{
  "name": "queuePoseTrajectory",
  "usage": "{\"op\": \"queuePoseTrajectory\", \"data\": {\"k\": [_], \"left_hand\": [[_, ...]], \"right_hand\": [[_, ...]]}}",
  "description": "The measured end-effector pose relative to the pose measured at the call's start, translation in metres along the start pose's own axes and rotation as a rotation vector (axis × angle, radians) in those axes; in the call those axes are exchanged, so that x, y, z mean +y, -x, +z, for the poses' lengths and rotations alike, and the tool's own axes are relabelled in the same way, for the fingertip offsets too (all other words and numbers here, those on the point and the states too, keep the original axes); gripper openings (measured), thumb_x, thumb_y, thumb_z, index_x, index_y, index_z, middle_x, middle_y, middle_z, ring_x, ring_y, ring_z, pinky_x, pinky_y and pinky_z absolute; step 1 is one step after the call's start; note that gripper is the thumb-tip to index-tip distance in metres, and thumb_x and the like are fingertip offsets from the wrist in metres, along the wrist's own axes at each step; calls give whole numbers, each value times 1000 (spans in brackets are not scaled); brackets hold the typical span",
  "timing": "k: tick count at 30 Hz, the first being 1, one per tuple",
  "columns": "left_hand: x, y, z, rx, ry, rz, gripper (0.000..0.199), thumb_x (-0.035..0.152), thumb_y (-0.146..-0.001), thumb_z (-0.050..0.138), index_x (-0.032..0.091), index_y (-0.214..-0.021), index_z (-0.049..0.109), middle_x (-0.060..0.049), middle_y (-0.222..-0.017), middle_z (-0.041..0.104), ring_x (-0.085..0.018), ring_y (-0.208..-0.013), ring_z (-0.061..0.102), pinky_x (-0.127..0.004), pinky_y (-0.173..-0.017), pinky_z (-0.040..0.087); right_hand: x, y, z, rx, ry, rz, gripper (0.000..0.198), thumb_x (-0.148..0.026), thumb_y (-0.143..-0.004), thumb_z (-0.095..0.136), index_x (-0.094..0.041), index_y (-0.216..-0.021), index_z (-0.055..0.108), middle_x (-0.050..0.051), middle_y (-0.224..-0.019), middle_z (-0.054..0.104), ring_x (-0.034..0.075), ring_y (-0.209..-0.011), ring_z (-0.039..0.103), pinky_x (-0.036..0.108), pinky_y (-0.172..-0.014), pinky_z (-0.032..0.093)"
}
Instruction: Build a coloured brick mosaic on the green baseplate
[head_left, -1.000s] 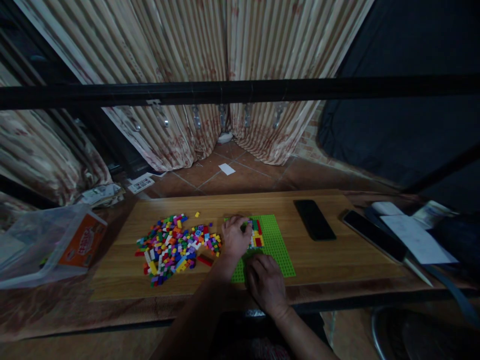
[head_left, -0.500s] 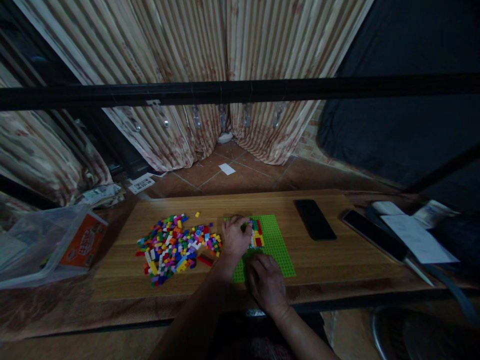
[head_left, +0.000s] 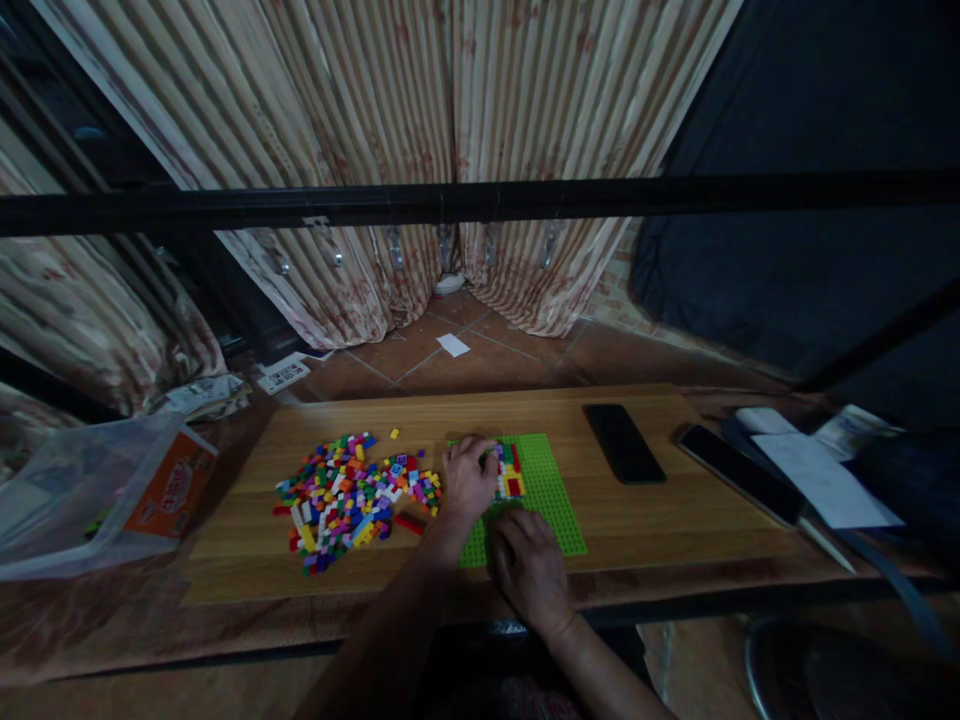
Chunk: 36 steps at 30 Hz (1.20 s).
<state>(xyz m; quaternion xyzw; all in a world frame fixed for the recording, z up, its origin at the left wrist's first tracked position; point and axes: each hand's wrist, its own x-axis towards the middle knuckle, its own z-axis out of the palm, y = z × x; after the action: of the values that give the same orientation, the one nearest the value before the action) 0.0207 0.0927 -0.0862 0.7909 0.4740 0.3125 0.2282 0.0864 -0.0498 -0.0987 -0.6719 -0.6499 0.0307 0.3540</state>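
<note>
My left hand (head_left: 469, 475) reaches over the green baseplate (head_left: 551, 500), its fingers bent together at the left edge of a patch of coloured bricks (head_left: 512, 473). Whatever those fingers hold, if anything, is hidden. That patch shows red, yellow, green and white bricks fixed on the plate. Near the plate's front edge rests my right hand (head_left: 529, 560), its fingers curled down so that their tips are out of sight. A loose pile of small toy bricks (head_left: 352, 500) spreads over the board left of my hands, with a long red brick (head_left: 409, 522) at its near side.
The wooden board (head_left: 247, 540) carries a black phone (head_left: 625, 442) right of the baseplate. Another dark phone-like device (head_left: 739, 473) lies at the board's right edge, beside papers (head_left: 825, 480). A clear plastic bin (head_left: 67, 490) with an orange label stands at the left.
The view has shifted slightly. My left hand stays at the brick patch with little change in its fingers, and my right hand keeps its place at the plate's front.
</note>
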Motion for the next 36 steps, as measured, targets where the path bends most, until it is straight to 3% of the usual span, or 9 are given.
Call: {"op": "queuePoseTrajectory", "data": {"k": [5, 9, 12, 15, 19, 22, 27, 36], "left_hand": [[-1, 0, -2, -13, -2, 2, 29, 22, -93, 41, 26, -101, 69, -1, -105, 70, -19, -104, 59, -39, -97, 36], [1, -2, -3, -14, -10, 15, 25, 33, -93, 45, 27, -101, 68, -1, -105, 70, -20, -105, 59, -41, -97, 36], [0, -3, -3, -17, -22, 20, 22, 37, -90, 51, 27, -101, 68, -2, -105, 70, -22, -105, 59, -41, -97, 36], [-1, -4, -2, -11, -38, 25, 22, 37, -88, 53, 27, -101, 67, -2, -104, 69, -23, -104, 59, -42, -96, 37], [-4, -4, -1, -7, -58, 34, 22, 38, -88, 53, 27, -101, 67, -2, -104, 69, -24, -104, 59, -43, -96, 38], [-5, -5, -1, 0, -55, 47, 23, 39, -88, 52, 26, -100, 67, -3, -104, 69, -24, -102, 59, -43, -94, 39], [-4, -7, -2, -11, -41, 57, 23, 39, -88, 51, 27, -99, 67, -3, -102, 69, -24, -103, 59, -44, -95, 39], [-5, -8, -2, -12, -25, 61, 22, 39, -88, 52, 27, -97, 67, -3, -102, 70, -24, -103, 60, -45, -94, 40]], "right_hand": [[-1, -1, -2, 8, -143, 65, 17, -16, -90, 48, -21, -88, 64, 6, -89, 62, 21, -85, 55, 34, -77, 46], [10, -6, -16, 99, -287, 139, 17, -23, -92, 48, -23, -94, 65, 5, -93, 65, 19, -90, 58, 33, -81, 47], [41, -18, -41, 268, -200, 232, 21, -31, -92, 47, -22, -100, 64, 8, -98, 65, 22, -96, 58, 37, -87, 47], [87, -38, -72, 391, 77, 411, 40, -44, -88, 50, -15, -113, 60, 15, -111, 62, 29, -109, 53, 45, -95, 42], [140, -68, -100, 239, 366, 781, 75, -58, -77, 59, -7, -131, 48, 24, -129, 51, 40, -121, 43, 51, -96, 37], [160, -87, -105, 84, 400, 934, 89, -68, -69, 62, -8, -133, 45, 25, -133, 47, 42, -124, 41, 52, -98, 35], [169, -102, -100, -32, 418, 990, 97, -74, -61, 64, -7, -129, 47, 24, -134, 45, 41, -125, 40, 50, -99, 34], [171, -107, -97, -3, 399, 1033, 93, -63, -58, 73, -7, -127, 48, 23, -130, 48, 40, -124, 42, 47, -96, 38]]}}
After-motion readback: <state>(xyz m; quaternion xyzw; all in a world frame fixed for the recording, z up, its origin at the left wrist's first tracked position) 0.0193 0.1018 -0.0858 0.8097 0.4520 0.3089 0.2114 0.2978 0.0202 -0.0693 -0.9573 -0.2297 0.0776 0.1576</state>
